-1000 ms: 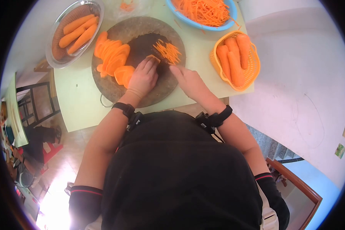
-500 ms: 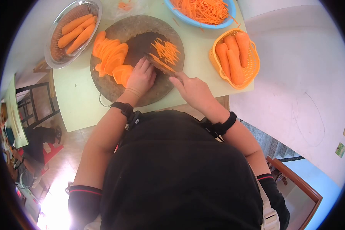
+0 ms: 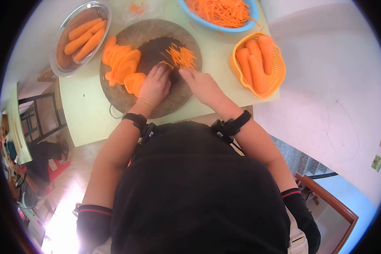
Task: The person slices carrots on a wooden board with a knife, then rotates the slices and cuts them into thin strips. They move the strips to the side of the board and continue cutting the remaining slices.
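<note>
On the round chopping board (image 3: pixel 180 91), my left hand (image 3: pixel 155 83) has its fingers bent and pressed down on a small stack of carrot slices (image 3: pixel 167 64). My right hand (image 3: pixel 201 84) is closed around the handle of a knife, just right of my left fingertips. Its blade is mostly hidden and hard to make out now. Thin carrot strips (image 3: pixel 182 57) lie in a loose pile beyond my right hand. Overlapping carrot slices (image 3: pixel 125 63) spread over the board's left side, with a few large ones touching the edge of my left hand.
A metal colander (image 3: pixel 56 53) with several whole carrots stands at the back left. A blue bowl (image 3: pixel 224 28) of shredded carrot is at the back, and a yellow basket (image 3: pixel 277 76) of carrots on the right. A seated person (image 3: pixel 29 182) is at far left.
My right hand has shifted a little left and turned, and the knife blade that showed clearly is now mostly out of sight. My left hand stays nearly in place.
</note>
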A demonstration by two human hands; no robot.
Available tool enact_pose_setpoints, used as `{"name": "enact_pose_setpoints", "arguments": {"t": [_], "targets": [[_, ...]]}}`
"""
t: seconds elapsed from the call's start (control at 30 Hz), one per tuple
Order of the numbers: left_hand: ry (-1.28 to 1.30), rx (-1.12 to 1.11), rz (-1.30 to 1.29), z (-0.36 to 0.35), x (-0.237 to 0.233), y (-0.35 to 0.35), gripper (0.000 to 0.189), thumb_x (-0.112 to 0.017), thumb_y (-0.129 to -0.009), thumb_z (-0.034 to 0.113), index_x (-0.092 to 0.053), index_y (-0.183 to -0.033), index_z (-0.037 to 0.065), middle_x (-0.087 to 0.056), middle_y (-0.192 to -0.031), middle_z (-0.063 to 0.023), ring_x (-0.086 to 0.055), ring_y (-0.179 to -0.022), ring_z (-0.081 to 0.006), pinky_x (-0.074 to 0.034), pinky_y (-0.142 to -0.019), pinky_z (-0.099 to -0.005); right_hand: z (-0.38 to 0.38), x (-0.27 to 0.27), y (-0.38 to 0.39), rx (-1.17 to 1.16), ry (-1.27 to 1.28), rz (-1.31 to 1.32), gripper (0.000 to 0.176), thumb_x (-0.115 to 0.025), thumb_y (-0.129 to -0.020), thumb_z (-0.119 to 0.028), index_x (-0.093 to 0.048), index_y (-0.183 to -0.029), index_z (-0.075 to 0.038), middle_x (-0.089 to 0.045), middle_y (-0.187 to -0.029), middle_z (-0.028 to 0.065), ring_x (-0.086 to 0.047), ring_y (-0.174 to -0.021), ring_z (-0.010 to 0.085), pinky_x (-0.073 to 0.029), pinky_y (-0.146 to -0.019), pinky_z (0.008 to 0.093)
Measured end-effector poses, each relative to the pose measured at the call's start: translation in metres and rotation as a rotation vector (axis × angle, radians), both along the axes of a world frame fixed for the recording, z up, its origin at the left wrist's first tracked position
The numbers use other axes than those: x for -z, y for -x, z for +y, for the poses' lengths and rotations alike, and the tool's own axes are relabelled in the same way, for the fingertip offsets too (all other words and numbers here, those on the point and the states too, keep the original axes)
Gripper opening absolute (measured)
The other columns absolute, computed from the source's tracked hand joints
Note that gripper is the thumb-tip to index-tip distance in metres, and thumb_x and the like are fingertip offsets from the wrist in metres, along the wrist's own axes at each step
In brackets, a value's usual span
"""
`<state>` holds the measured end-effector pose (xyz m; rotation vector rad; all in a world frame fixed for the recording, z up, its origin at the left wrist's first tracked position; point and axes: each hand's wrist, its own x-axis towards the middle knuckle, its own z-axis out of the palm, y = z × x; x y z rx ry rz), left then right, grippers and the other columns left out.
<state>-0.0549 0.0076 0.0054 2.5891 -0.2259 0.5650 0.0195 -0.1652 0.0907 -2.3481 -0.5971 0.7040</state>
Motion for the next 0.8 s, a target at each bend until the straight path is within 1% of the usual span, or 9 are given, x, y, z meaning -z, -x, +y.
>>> {"name": "enact_pose_setpoints", "arguments": {"t": [0.03,0.17,0.23,0.3,0.43,0.67,0.77,0.8], "targets": [[-0.003,0.001,-0.003,0.000,0.000,0.000,0.038,-0.064,-0.073,0.003,-0.062,-0.111,-0.002,-0.058,-0.111,-0.0148,-0.054,-0.111,-0.0330,-0.048,-0.095,-0.0388,-0.004,-0.001,-0.003,0.094,-0.075,0.166,0.053,-0.042,-0.099,-0.052,-0.063,-0.108,-0.004,-0.067,-0.074,0.0218,-0.066,-0.076,0.0405,-0.053,-0.070,0.0472],[-0.002,-0.014,-0.010,0.001,0.002,0.001,0.040,-0.064,-0.073,0.003,-0.061,-0.113,-0.002,-0.056,-0.116,-0.0154,-0.052,-0.114,-0.0337,-0.045,-0.099,-0.0415,-0.022,-0.001,0.007,0.057,-0.121,0.066,0.054,-0.041,-0.100,-0.052,-0.064,-0.110,-0.004,-0.066,-0.074,0.0211,-0.066,-0.076,0.0405,-0.052,-0.071,0.0468],[-0.009,-0.020,-0.007,0.000,0.004,0.002,0.040,-0.064,-0.073,0.003,-0.061,-0.113,-0.002,-0.056,-0.117,-0.0155,-0.052,-0.115,-0.0341,-0.044,-0.100,-0.0426,-0.026,-0.011,0.014,-0.065,-0.006,-0.012,0.054,-0.040,-0.100,-0.052,-0.063,-0.110,-0.004,-0.066,-0.073,0.0208,-0.066,-0.074,0.0400,-0.052,-0.069,0.0470],[0.000,-0.021,0.060,0.001,0.008,0.003,0.041,-0.064,-0.073,0.005,-0.061,-0.113,-0.002,-0.056,-0.117,-0.0153,-0.051,-0.116,-0.0345,-0.043,-0.100,-0.0435,-0.027,-0.016,0.016,-0.078,0.032,-0.020,0.054,-0.040,-0.100,-0.051,-0.063,-0.110,-0.004,-0.066,-0.071,0.0207,-0.066,-0.073,0.0398,-0.052,-0.068,0.0472],[-0.015,-0.027,0.063,0.001,0.007,0.004,0.041,-0.065,-0.072,0.006,-0.061,-0.112,-0.002,-0.056,-0.116,-0.0154,-0.051,-0.116,-0.0345,-0.044,-0.099,-0.0432,-0.027,-0.020,0.016,-0.101,0.102,-0.019,0.054,-0.040,-0.100,-0.051,-0.062,-0.109,-0.003,-0.064,-0.068,0.0202,-0.065,-0.070,0.0396,-0.052,-0.066,0.0475],[-0.015,-0.020,0.065,0.002,0.007,0.003,0.039,-0.066,-0.072,0.006,-0.061,-0.109,-0.003,-0.056,-0.115,-0.0153,-0.052,-0.114,-0.0342,-0.046,-0.097,-0.0422,-0.023,-0.019,0.016,-0.118,0.121,-0.051,0.052,-0.041,-0.100,-0.051,-0.061,-0.106,-0.004,-0.065,-0.068,0.0196,-0.065,-0.069,0.0402,-0.052,-0.065,0.0476],[-0.019,-0.022,0.065,0.002,0.006,0.004,0.038,-0.066,-0.072,0.006,-0.061,-0.108,-0.003,-0.057,-0.114,-0.0152,-0.053,-0.113,-0.0340,-0.046,-0.096,-0.0419,-0.012,-0.020,0.013,-0.109,0.121,-0.056,0.051,-0.041,-0.100,-0.051,-0.061,-0.105,-0.004,-0.065,-0.069,0.0192,-0.065,-0.070,0.0401,-0.052,-0.065,0.0474],[-0.025,-0.023,0.059,0.002,0.006,0.003,0.038,-0.066,-0.072,0.006,-0.061,-0.108,-0.003,-0.057,-0.113,-0.0151,-0.053,-0.113,-0.0340,-0.047,-0.095,-0.0419,-0.006,-0.022,0.010,-0.103,0.138,-0.018,0.047,-0.042,-0.100,-0.048,-0.062,-0.110,-0.006,-0.066,-0.074,0.0209,-0.064,-0.075,0.0413,-0.051,-0.069,0.0481]]}}
